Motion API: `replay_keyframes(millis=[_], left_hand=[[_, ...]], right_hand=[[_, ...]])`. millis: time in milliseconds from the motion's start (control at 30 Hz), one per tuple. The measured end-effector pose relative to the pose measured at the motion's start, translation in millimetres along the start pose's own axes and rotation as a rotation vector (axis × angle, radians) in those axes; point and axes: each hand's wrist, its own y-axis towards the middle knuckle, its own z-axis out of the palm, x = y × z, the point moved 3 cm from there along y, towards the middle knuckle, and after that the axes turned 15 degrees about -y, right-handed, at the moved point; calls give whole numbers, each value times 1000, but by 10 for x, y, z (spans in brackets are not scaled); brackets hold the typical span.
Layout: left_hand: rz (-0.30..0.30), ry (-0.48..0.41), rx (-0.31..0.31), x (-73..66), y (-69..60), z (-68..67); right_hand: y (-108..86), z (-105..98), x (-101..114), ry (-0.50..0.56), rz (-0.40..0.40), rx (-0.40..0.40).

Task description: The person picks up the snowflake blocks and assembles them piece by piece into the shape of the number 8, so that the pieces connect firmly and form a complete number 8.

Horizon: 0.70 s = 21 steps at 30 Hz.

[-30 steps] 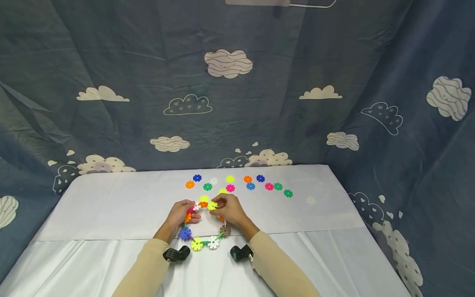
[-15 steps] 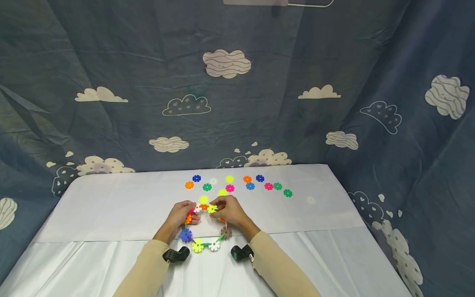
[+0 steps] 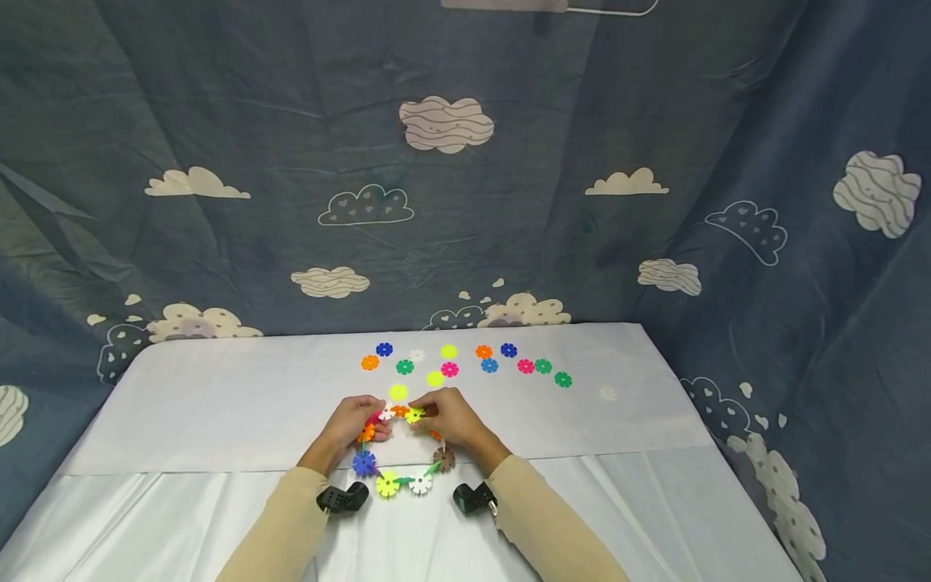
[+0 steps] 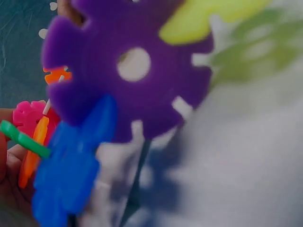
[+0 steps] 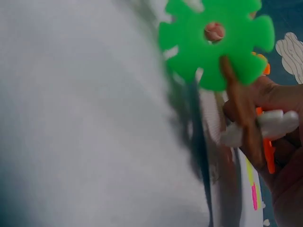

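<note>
Both hands hold a ring of linked notched flower discs. My left hand [image 3: 347, 424] grips its upper left part, by a white disc [image 3: 386, 413] and an orange disc [image 3: 366, 432]. Opposite, my right hand [image 3: 456, 419] pinches near a yellow-green disc [image 3: 414, 415], with a dark brown piece at its fingertips. A purple disc [image 4: 94, 56] and a blue disc [image 4: 66, 175] hang close in the left wrist view, the left hand behind them. In the right wrist view a green disc [image 5: 232, 47] joins a brown disc [image 5: 246, 118], beside a white disc [image 5: 279, 124].
Loose discs lie beyond the hands on the white-covered table [image 3: 218, 404], among them a yellow disc [image 3: 398, 392], a pink disc [image 3: 449, 369] and a blue disc [image 3: 490, 365]. A pale disc [image 3: 608, 394] lies farther right. A cloud-patterned curtain [image 3: 509, 242] hangs behind.
The top of the ring has come slightly lower, toward the person. The right hand has moved down a little, and a dark brown piece now shows at its fingertips.
</note>
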Motion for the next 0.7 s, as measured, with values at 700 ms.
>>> replay_keyframes(millis=[700], left_hand=[[5,53,8,2,-6,9]], right_hand=[[-38,-10,23,-26,21,-2]])
